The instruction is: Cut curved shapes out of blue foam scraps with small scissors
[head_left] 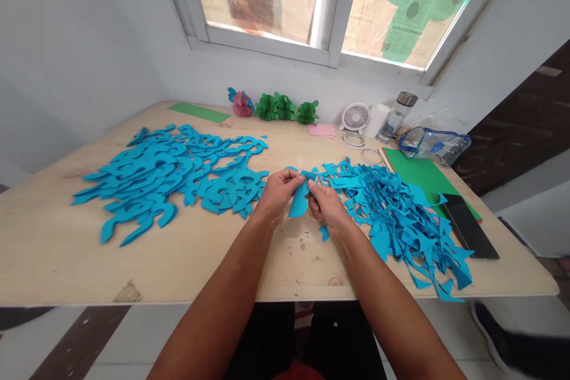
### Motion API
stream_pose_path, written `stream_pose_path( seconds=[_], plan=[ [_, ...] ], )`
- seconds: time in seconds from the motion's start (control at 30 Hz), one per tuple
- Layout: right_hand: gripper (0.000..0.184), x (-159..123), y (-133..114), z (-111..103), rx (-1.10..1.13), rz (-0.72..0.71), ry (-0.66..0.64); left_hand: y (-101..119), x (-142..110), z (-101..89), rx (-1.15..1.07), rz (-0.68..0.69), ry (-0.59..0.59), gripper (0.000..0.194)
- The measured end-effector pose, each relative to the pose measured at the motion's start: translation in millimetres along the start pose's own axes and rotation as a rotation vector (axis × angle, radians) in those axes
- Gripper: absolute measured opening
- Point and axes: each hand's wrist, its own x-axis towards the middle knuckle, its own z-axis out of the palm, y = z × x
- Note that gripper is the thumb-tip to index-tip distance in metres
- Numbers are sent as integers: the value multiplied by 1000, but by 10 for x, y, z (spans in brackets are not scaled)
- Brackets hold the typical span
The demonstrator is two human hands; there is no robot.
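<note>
"What is taking up the most room, with the hands as the clock's centre?"

"A pale wooden table (222,270) is stretching beneath everything. A broad heap of curved blue cutouts (151,169) is lying between nine and ten o'clock, its pieces overlapping"

"And across from that?"

"A tangle of blue scraps (396,214) is spreading between three and four. Beyond it, a green sheet (414,175) is lying between two and three, and a clear pouch (439,146) is resting at about two"

"What are the hands doing?"

"The left hand (280,190) is pinching the blue paper piece (298,206) from nine o'clock, and the right hand (327,205) is gripping it from three"

"So where is that piece sitting?"

"It is staying small at dead centre, between both hands, its rounded end pointing towards six; I cannot tell whether it is touching the table"
</note>
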Motion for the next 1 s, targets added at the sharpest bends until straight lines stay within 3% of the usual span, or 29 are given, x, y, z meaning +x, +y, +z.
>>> stream_pose_path(
  seconds=[1.0],
  plan=[
    [49, -4, -20, -40, -45, 2, -43, 91, -17, -81, 107, -27, -148, 20]
  ],
)
